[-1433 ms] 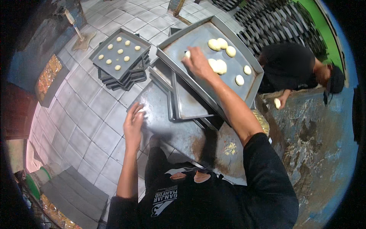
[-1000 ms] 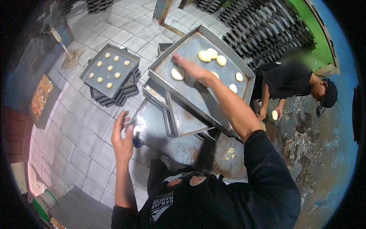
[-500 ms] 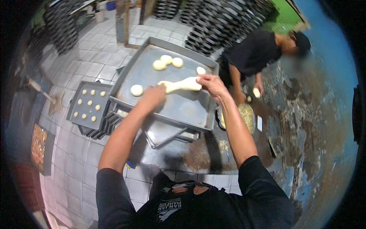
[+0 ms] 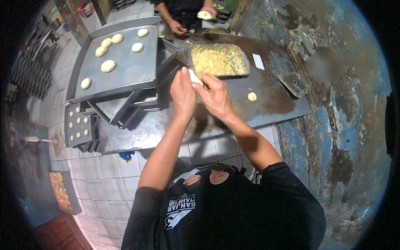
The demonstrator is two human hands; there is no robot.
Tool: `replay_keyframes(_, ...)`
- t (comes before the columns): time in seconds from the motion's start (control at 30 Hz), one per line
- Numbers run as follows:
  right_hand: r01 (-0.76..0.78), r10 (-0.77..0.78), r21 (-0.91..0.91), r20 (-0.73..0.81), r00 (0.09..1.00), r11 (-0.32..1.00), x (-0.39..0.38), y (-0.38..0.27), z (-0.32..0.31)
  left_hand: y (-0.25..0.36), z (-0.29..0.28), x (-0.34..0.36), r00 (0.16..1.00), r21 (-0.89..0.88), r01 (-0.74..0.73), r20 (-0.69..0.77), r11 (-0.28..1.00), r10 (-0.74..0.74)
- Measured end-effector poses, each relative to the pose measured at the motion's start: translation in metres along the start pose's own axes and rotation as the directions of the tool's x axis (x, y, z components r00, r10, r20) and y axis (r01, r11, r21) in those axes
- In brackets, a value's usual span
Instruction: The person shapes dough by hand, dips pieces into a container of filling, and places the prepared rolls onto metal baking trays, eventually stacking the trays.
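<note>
Over the metal worktable, my two hands meet around a small piece of pale dough (image 4: pixel 194 78), which is mostly hidden by the fingers. My left hand (image 4: pixel 183 92) is closed against its left side, thumb up. From the right, my right hand (image 4: pixel 214 95) curls its fingers around the same dough. Just beyond them lies a clear shallow container (image 4: pixel 246 71) of crumbly yellow filling (image 4: pixel 216 59). At left, a large grey baking tray (image 4: pixel 125 83) carries several round dough balls (image 4: pixel 108 66). One small dough ball (image 4: pixel 252 96) rests on the table, right of my hands.
Across the table a co-worker's hand (image 4: pixel 209 11) holds a flattened dough piece (image 4: pixel 204 16). Metal racks (image 4: pixel 118 112) support the large tray. A lower tray of dough balls (image 4: pixel 79 123) stands at left. A white card (image 4: pixel 258 61) and a dark scraper-like plate (image 4: pixel 293 84) lie at right.
My view has turned rightward. The long dough strip stretched between my hands above the tray is no longer there; my hands have moved off the tray and come together around a small dough piece.
</note>
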State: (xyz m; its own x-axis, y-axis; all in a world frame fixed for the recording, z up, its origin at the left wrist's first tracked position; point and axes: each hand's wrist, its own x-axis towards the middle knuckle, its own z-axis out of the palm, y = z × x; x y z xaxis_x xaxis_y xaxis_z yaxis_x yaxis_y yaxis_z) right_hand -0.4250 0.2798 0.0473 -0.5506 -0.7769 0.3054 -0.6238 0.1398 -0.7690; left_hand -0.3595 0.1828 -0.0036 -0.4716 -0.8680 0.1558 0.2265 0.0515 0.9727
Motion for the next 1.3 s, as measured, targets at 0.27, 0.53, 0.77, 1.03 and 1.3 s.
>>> replay_keyframes(0.27, -0.386, 0.309, 0.820, 0.270, 0.912, 0.423, -0.106, 0.112, -0.060, -0.033, 0.083, -0.098, 0.966, 0.014, 0.242, 0.087, 0.970, -0.242)
replay_keyframes(0.53, 0.241, -0.213, -0.184, 0.160, 0.964, 0.953, -0.170, 0.190, -0.008, -0.170, 0.023, -0.183, 0.770, 0.395, 0.401, 0.344, 0.827, -0.537)
replay_keyframes(0.77, -0.325, 0.376, -0.273, 0.163, 0.912, 0.906, -0.091, 0.299, -0.006, -0.148, 0.034, -0.139, 0.710, 0.126, 0.641, 0.278, 0.757, -0.647)
replay_keyframes(1.03, -0.233, 0.293, -0.199, 0.370, 0.882, 0.952, -0.055, 0.317, 0.037, -0.169, -0.001, -0.024, 0.731, 0.211, 0.594, 0.261, 0.776, -0.631)
replay_keyframes(1.3, 0.125, 0.045, -0.540, 0.290, 0.956, 0.832, 0.125, 0.359, 0.016, -0.157, 0.012, 0.084, 0.867, 0.387, 0.340, 0.225, 0.857, -0.445)
